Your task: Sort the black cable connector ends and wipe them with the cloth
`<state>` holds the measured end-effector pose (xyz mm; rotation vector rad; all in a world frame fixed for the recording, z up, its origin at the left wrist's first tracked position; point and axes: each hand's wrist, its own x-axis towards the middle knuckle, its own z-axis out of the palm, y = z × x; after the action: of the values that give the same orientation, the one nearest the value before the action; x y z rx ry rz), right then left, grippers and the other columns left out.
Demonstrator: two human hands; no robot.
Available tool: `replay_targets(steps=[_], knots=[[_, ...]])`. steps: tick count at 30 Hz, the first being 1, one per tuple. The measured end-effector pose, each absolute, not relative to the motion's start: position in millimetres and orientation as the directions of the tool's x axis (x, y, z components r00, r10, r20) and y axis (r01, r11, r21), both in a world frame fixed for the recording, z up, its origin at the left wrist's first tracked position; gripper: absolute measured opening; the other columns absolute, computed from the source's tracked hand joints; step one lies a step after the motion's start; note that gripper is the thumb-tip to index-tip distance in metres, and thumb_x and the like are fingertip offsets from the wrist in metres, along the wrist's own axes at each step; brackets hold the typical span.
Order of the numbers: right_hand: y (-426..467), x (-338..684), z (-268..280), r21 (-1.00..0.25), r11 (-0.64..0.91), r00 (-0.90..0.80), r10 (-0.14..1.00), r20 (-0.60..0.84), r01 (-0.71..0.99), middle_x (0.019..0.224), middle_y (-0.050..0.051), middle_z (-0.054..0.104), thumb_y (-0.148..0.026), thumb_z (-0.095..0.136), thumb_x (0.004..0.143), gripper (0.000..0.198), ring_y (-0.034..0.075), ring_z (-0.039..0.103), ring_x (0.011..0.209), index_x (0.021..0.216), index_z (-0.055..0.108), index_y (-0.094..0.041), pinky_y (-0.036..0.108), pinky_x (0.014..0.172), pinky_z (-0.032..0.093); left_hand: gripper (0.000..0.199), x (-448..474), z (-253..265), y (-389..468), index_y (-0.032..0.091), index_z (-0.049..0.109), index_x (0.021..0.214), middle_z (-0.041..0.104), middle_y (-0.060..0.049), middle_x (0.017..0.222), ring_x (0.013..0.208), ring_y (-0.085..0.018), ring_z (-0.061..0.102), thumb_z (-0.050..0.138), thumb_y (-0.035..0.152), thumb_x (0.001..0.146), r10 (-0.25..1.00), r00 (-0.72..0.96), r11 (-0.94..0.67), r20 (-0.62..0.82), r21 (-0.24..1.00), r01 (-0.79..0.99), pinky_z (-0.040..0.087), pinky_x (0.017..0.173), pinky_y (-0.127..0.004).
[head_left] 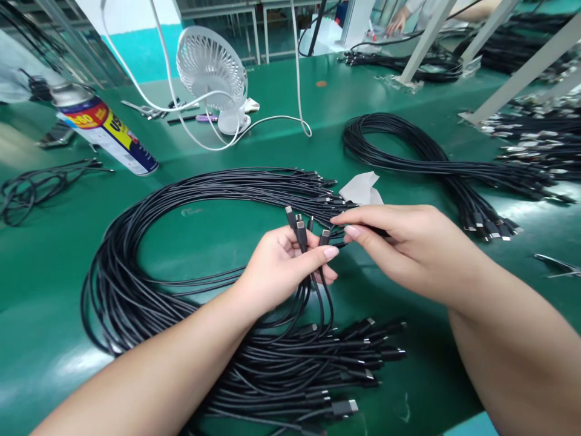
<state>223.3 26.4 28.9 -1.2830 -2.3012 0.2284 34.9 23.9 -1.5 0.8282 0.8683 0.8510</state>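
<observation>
My left hand (290, 260) is closed around several black USB cables, their plugs (301, 236) sticking up between thumb and fingers. Just to its right, the thumb and index finger of my right hand (403, 248) pinch together beside other cable ends. A thin dark piece shows under the right fingers, but I cannot make out what it is. Beneath both hands lies a big looped bundle of black cables (122, 260). One set of its ends fans out in front, with a larger plug (345, 408) nearest me; the other set lies behind my hands.
A crumpled white scrap (362, 188) lies behind my right hand. Further back are a second cable bundle (394, 136), a white fan (211, 72) with a looping white cord, and a spray can (106, 130). Metal posts (521, 72) stand at right. Another person's hand (397, 22) is at the far side.
</observation>
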Motion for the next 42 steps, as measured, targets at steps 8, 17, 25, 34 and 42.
replay_targets(steps=[8,17,25,34,42], knots=[[31,221,27,-0.607,0.458,-0.453,0.874,0.175,0.649,0.085,0.006,0.074,-0.018,0.046,0.091,0.038,0.015,0.069,0.074,0.126,0.059,-0.013,0.024,0.063,0.051,0.034,35,0,24,0.011,0.063,0.080,0.065,0.001,0.068,0.054,-0.012,0.066,0.084,0.034,0.066,0.847,0.434,0.477,-0.308,0.800,-0.364,0.058,0.054,-0.026],[38,227,30,-0.748,0.287,-0.440,0.898,-0.008,0.598,0.072,0.002,0.070,-0.026,0.052,0.087,0.034,0.017,0.065,0.066,0.117,0.065,-0.017,0.026,0.058,0.050,0.035,35,-1,23,0.010,0.065,0.089,0.064,0.001,0.068,0.055,-0.012,0.065,0.083,0.033,0.069,0.861,0.397,0.466,-0.317,0.805,-0.368,0.058,0.053,-0.027],[35,215,27,-0.815,0.366,-0.434,0.887,0.160,0.449,0.081,0.001,0.073,-0.026,0.062,0.087,0.011,0.012,0.066,0.070,0.090,0.070,-0.020,0.022,0.064,0.050,0.037,37,0,23,0.010,0.064,0.081,0.064,0.000,0.069,0.055,-0.011,0.065,0.084,0.037,0.067,0.839,0.455,0.489,-0.299,0.782,-0.387,0.061,0.057,-0.029],[38,219,33,-0.746,0.357,-0.288,0.930,0.228,0.563,0.064,0.000,0.067,-0.025,0.058,0.087,0.019,0.013,0.061,0.061,0.070,0.064,-0.020,0.023,0.058,0.045,0.033,35,-3,22,0.010,0.069,0.090,0.064,0.000,0.070,0.055,-0.011,0.064,0.080,0.036,0.072,0.843,0.456,0.482,-0.284,0.776,-0.407,0.061,0.054,-0.028],[37,218,32,-0.731,0.363,-0.387,0.910,0.146,0.578,0.071,0.001,0.070,-0.025,0.056,0.087,0.017,0.013,0.061,0.061,0.079,0.069,-0.019,0.024,0.057,0.045,0.030,35,-1,22,0.011,0.071,0.092,0.063,0.001,0.071,0.055,-0.010,0.062,0.079,0.034,0.074,0.854,0.445,0.467,-0.270,0.775,-0.426,0.062,0.056,-0.030]])
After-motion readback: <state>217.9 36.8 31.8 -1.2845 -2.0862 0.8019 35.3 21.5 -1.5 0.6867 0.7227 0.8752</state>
